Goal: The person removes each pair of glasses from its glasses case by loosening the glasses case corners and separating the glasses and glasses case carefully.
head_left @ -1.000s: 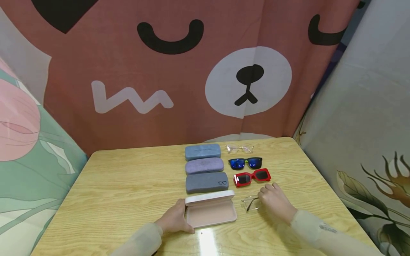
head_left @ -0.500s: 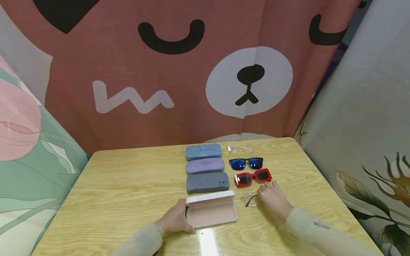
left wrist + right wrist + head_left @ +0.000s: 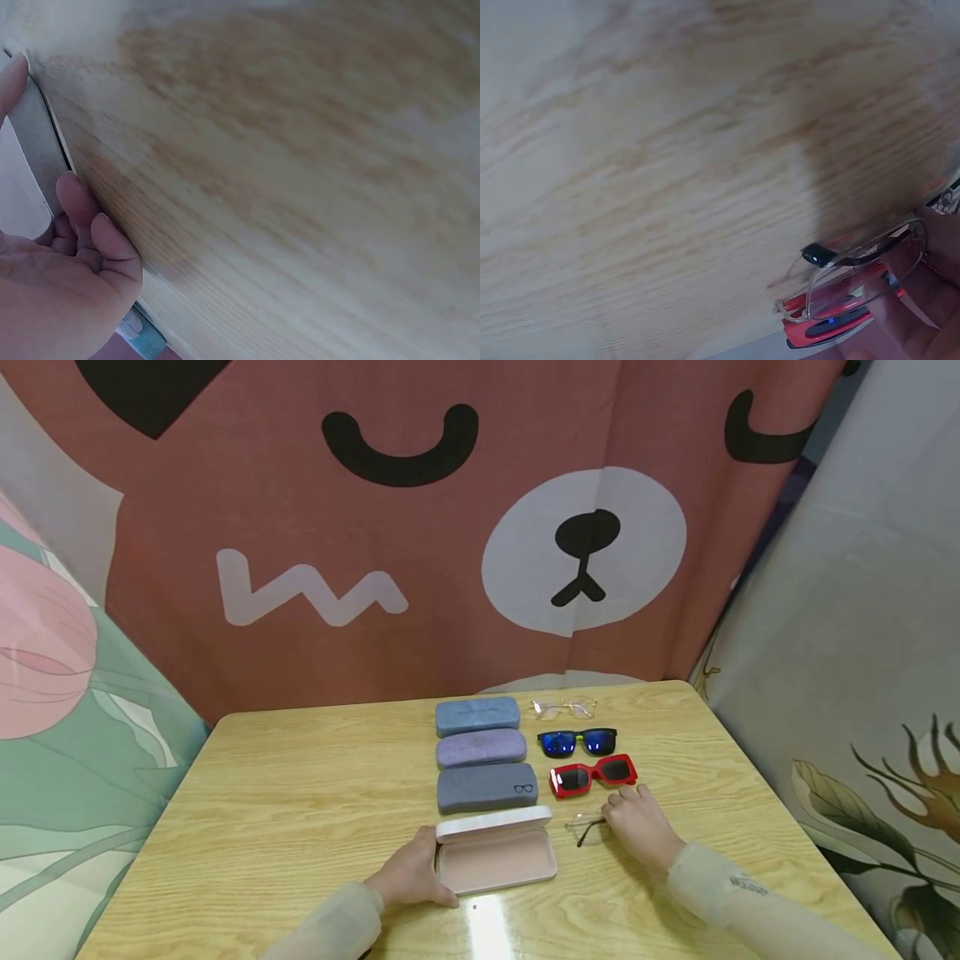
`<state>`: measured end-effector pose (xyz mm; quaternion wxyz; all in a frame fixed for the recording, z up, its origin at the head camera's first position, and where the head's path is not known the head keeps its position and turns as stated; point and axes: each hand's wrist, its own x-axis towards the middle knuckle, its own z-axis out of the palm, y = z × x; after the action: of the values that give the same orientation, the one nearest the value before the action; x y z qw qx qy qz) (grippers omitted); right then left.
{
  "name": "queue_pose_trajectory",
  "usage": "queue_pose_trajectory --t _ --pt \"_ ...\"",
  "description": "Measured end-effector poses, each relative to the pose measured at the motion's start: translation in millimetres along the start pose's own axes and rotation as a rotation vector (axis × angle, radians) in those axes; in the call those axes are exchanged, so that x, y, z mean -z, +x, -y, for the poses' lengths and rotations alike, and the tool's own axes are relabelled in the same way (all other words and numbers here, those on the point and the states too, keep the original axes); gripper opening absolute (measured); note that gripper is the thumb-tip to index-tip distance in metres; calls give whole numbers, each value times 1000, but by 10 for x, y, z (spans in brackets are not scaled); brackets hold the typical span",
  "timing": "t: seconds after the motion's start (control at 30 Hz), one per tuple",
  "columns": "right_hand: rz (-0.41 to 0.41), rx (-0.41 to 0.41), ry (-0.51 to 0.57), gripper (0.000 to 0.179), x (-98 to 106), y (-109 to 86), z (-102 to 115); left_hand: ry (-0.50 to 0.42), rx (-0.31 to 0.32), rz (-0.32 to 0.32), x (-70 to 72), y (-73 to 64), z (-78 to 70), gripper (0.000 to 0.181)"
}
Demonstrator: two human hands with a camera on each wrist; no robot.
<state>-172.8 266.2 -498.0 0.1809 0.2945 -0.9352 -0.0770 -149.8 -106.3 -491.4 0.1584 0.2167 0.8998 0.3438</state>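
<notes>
In the head view, an eyeglass case (image 3: pixel 497 863) with a white lid and pale pink lining lies with its lid raised. My left hand (image 3: pixel 411 870) holds its left end, thumb at the front corner and fingers behind; the left wrist view shows curled fingers (image 3: pixel 81 206) against the case's side wall (image 3: pixel 39 139). To the right of the case, my right hand (image 3: pixel 645 828) grips a pair of thin-framed clear eyeglasses (image 3: pixel 589 830) by the right side. The right wrist view shows their black temple tip (image 3: pixel 820 255) beside that hand's fingers (image 3: pixel 919 307), partly cut off by the frame edge.
Behind the white case stand three closed cases: grey (image 3: pixel 483 789), purple (image 3: pixel 480 749) and blue (image 3: pixel 477 717). Red sunglasses (image 3: pixel 594 774), black sunglasses with blue lenses (image 3: pixel 577 742) and clear eyeglasses (image 3: pixel 564 707) lie to their right. All rest on a wooden table (image 3: pixel 300 793).
My right hand and the clear eyeglasses have shifted slightly toward the back of the table. The left hand and the white case look unmoved.
</notes>
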Motion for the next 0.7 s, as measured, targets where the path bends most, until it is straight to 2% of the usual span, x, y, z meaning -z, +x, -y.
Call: queue_pose_trajectory --t 0.3,0.47,0.7 --pt "19 8 31 16 8 6 -5 10 3 1 3 -4 3 102" --pt "105 -3 74 12 77 18 -21 13 2 -4 -13 5 20 103" --pt "210 -22 231 16 162 32 -94 17 9 -6 -18 10 26 103"
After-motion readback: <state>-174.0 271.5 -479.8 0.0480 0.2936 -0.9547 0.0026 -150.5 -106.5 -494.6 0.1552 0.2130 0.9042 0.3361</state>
